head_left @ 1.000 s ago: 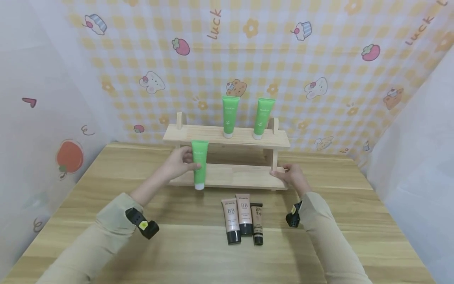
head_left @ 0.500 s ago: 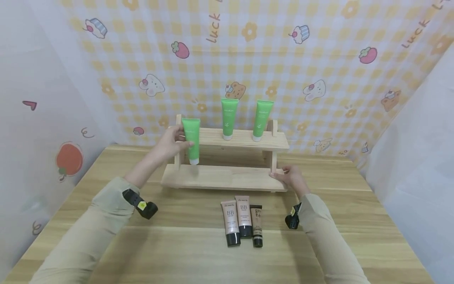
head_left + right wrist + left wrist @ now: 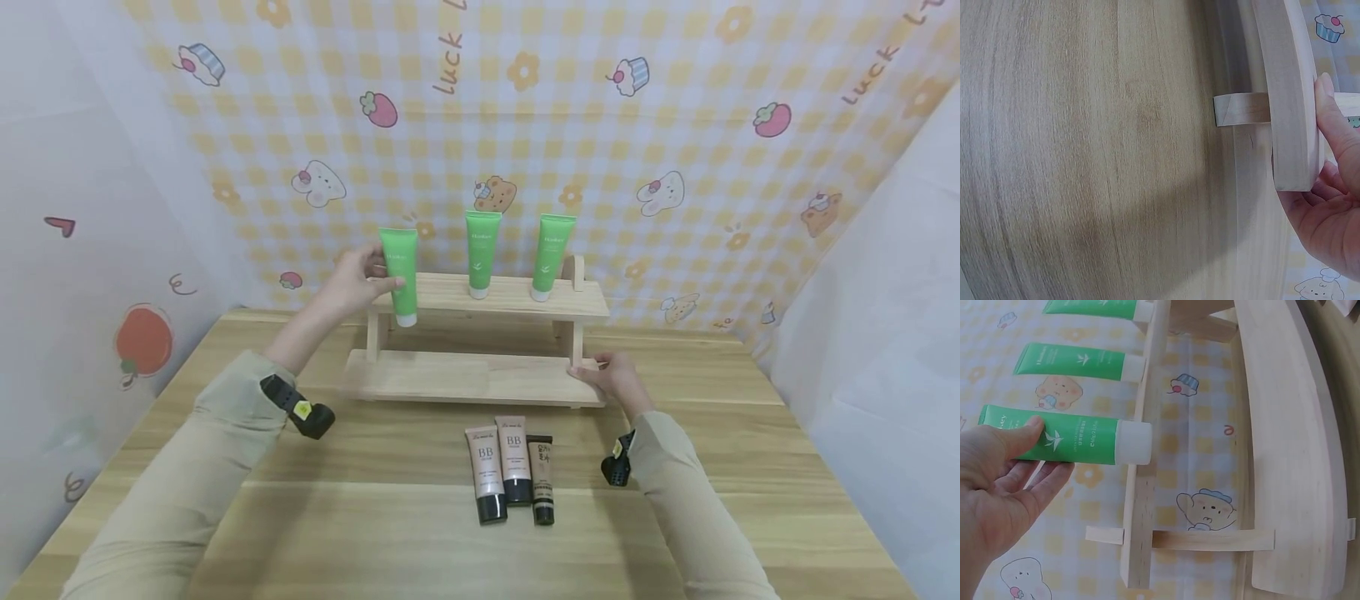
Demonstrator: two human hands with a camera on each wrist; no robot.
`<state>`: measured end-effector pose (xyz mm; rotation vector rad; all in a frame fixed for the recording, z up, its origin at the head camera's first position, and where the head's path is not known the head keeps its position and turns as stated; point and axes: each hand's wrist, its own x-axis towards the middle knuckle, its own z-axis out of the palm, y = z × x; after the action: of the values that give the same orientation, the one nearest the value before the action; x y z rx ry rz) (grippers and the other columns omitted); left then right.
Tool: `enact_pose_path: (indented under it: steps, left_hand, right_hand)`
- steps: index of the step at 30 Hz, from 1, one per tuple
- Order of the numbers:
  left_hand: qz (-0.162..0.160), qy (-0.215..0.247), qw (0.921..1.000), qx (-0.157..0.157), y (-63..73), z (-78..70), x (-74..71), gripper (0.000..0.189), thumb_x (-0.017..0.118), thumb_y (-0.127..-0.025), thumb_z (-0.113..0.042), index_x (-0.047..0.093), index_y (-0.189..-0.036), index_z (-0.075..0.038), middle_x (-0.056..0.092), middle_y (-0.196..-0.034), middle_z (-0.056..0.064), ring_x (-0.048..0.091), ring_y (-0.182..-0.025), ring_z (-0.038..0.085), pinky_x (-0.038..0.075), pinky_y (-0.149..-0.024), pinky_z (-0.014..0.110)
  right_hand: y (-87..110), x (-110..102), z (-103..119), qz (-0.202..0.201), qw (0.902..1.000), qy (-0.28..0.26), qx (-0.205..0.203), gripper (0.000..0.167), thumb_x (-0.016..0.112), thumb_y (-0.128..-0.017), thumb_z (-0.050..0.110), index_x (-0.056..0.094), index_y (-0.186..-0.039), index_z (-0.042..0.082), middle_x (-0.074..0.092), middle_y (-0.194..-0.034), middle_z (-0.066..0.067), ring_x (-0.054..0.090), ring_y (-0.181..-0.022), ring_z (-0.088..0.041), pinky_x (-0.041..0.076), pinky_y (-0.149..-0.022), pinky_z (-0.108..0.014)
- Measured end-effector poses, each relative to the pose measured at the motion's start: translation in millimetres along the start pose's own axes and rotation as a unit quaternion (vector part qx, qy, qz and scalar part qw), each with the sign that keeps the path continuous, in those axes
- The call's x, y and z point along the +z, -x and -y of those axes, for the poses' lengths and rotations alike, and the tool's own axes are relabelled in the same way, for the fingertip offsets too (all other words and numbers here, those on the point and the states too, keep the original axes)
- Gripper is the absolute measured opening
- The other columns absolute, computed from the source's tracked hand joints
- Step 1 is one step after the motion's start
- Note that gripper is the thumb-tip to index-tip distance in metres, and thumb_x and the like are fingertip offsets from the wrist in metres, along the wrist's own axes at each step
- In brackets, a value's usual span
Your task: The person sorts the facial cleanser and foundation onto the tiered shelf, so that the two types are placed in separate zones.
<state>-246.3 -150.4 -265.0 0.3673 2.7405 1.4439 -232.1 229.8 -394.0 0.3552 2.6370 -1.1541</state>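
My left hand [image 3: 356, 282] pinches a green squeeze tube [image 3: 400, 271] between thumb and fingers. The tube is upright, white cap down, in front of the left part of the upper board [image 3: 442, 292] of a two-tier wooden shelf. In the left wrist view its white cap [image 3: 1134, 442] overlaps the board's edge; I cannot tell whether they touch. Two more green tubes, one in the middle [image 3: 482, 254] and one at the right [image 3: 552, 257], stand on that board. My right hand [image 3: 613, 379] grips the right end of the lower board [image 3: 1294, 119], thumb on top and fingers beneath.
Two pinkish BB cream tubes [image 3: 486, 471] and a slimmer brown tube [image 3: 542, 479] with a dark cap lie on the wooden table [image 3: 360, 517] in front of the shelf. A checked cloth backdrop [image 3: 450, 150] hangs behind it.
My left hand has raised the green tube from in front of the lower board to the upper board, moving slightly left. The right hand has kept its hold on the shelf.
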Motion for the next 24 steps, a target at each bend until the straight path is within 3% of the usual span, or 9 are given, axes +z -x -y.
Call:
enact_pose_path:
  steps: [8,14,24]
  left_hand:
    - [-0.001,0.006,0.9998,-0.017,-8.2,-1.9,-6.7,0.05,0.058,-0.088,-0.008,0.038,-0.132,0.002,0.048,-0.128,0.022,0.048,-0.118,0.036,0.041,-0.101,0.046]
    - [-0.002,0.021,0.9997,-0.012,-14.3,-2.6,-9.3,0.052,0.056,-0.089,-0.008,0.034,-0.134,0.002,0.047,-0.129,0.021,0.047,-0.119,0.035,0.04,-0.102,0.047]
    - [-0.022,0.03,0.9992,-0.011,-30.7,4.7,-8.1,0.055,0.057,-0.089,-0.007,0.031,-0.137,-0.001,0.046,-0.132,0.021,0.047,-0.12,0.036,0.047,-0.093,0.049]
  right_hand:
    - [1.4,-1,1,0.0,1.0,-0.001,0.0,0.071,0.067,-0.08,0.039,0.043,-0.13,-0.005,0.05,-0.125,-0.03,0.054,-0.108,-0.034,0.047,-0.094,-0.042]
    - [1.3,0,1,-0.003,1.0,0.0,0.005,0.072,0.067,-0.08,0.04,0.043,-0.13,-0.004,0.05,-0.125,-0.028,0.054,-0.106,-0.032,0.047,-0.093,-0.042]
    - [2.9,0,0,0.005,0.9999,-0.005,0.014,0.075,0.068,-0.078,0.041,0.041,-0.131,-0.005,0.048,-0.127,-0.027,0.052,-0.11,-0.034,0.046,-0.096,-0.043]
